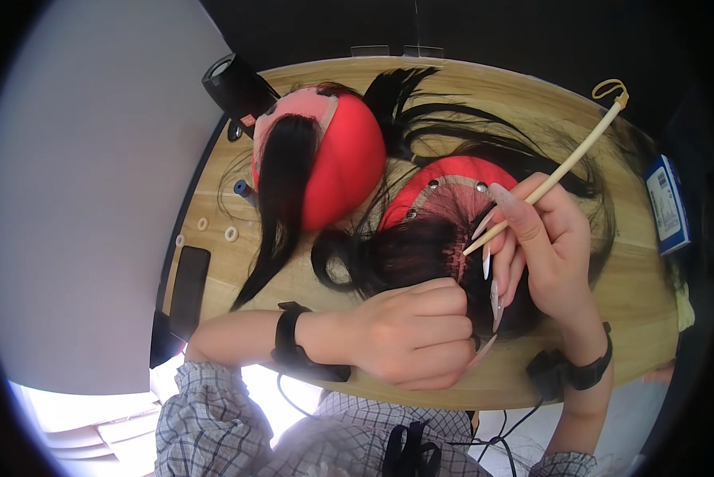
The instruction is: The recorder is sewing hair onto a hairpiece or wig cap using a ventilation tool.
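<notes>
Between the fingers of my right hand (553, 246) is a slim, pale wood-handled ventilating needle (576, 155) with a yellow loop at its upper end. Its lower tip points at the parted roots of black hair (401, 254) on a pinkish mesh base. This base lies over a red head form (460, 168), with several round metal pins along its pale edge band. Just below the parting, my left hand (417, 334) is closed in a fist; what its fingers hold, if anything, is hidden. To the left, a second red head form (353, 163) carries a mesh cap with a long black lock (287, 167).
Loose black hair (468, 123) spreads over the wooden table (587, 111) behind the head forms. A black cylindrical speaker (234, 91) stands far left. Near it are a small blue spool (244, 189), pale rings (231, 234) and a dark phone-like slab (190, 290). A blue-white box (667, 205) sits right.
</notes>
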The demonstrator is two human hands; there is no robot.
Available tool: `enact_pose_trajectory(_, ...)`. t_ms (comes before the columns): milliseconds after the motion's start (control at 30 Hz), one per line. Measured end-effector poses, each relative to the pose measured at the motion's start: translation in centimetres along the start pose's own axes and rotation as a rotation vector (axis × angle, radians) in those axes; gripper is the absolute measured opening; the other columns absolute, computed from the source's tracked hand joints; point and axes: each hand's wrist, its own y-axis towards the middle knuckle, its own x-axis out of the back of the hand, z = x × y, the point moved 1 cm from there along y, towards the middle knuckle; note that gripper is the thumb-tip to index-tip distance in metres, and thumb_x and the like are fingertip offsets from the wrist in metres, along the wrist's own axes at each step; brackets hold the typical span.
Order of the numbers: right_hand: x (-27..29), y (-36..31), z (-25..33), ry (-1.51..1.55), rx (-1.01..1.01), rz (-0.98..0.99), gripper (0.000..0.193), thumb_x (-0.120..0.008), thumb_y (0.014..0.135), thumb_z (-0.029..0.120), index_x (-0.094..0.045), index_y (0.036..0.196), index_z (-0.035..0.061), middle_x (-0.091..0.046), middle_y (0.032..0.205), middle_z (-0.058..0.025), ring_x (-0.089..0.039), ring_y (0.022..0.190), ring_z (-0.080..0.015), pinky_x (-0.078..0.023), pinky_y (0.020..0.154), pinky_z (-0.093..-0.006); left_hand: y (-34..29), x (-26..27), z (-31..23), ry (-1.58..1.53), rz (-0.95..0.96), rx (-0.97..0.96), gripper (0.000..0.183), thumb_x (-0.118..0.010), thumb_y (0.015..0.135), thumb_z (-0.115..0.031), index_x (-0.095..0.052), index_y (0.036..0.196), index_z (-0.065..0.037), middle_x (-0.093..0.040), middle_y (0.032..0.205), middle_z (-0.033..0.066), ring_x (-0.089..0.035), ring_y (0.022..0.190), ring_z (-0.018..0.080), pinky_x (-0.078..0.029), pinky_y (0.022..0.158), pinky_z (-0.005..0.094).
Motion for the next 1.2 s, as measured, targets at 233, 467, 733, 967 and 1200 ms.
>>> enact_pose_trajectory(233,-0.16,-0.06,0.14,-0.032,-0.032,-0.009,0.014,-0.052,0.099,0.01,-0.051,0.102,-0.004,-0.061,0.074,-0.0127,-0.059,0.047,-0.0117,-0.045,0.036,-0.0198,0.16,0.24,-0.11,0.025,0.031,-0.001,0.011,-0.066,0.072,0.004,-0.056,0.07,0.001,-0.045,0.067,0.0068,-0.044,0.058,0.0208,-0.045,0.055,0.031)
enact_pose_trajectory(467,-0.05,-0.03,-0.14,0.009,0.015,0.014,0.015,-0.05,0.1,0.012,-0.051,0.098,-0.0033,-0.061,0.076,-0.0133,-0.059,0.046,-0.0115,-0.045,0.037,-0.0197,0.06,0.03,-0.11,0.025,0.039,0.021,0.012,-0.068,0.07,0.002,-0.056,0.071,0.001,-0.049,0.069,0.0073,-0.048,0.062,0.0217,-0.047,0.058,0.032)
enact_pose_trajectory(733,-0.12,-0.09,0.1,0.002,0.02,0.006,0.016,-0.049,0.101,0.012,-0.053,0.101,-0.0038,-0.061,0.076,-0.0127,-0.058,0.046,-0.0104,-0.044,0.037,-0.019,0.0,-0.01,-0.19,0.011,0.036,0.031,0.014,-0.07,0.068,0.002,-0.057,0.071,0.001,-0.049,0.069,0.0069,-0.05,0.064,0.0222,-0.049,0.059,0.0327)
enact_pose_trajectory(967,-0.2,-0.03,-0.08,0.024,0.038,0.021,0.018,-0.049,0.101,0.016,-0.057,0.099,-0.0008,-0.06,0.072,-0.0073,-0.053,0.043,-0.0057,-0.04,0.036,-0.0162,-0.07,0.07,-0.09,0.016,-0.006,0.008,0.014,-0.07,0.068,0.004,-0.057,0.071,0.001,-0.051,0.069,0.0072,-0.052,0.066,0.022,-0.051,0.06,0.0323)
enact_pose_trajectory(1200,0.26,-0.13,-0.42,0.039,0.057,0.026,0.02,-0.049,0.102,0.018,-0.056,0.095,0.0007,-0.059,0.068,-0.0051,-0.05,0.04,-0.0038,-0.035,0.035,-0.0156,0.29,0.2,0.15,-0.002,-0.022,-0.037,0.014,-0.07,0.068,0.003,-0.057,0.071,0.001,-0.054,0.07,0.0069,-0.052,0.066,0.0216,-0.053,0.063,0.0321)
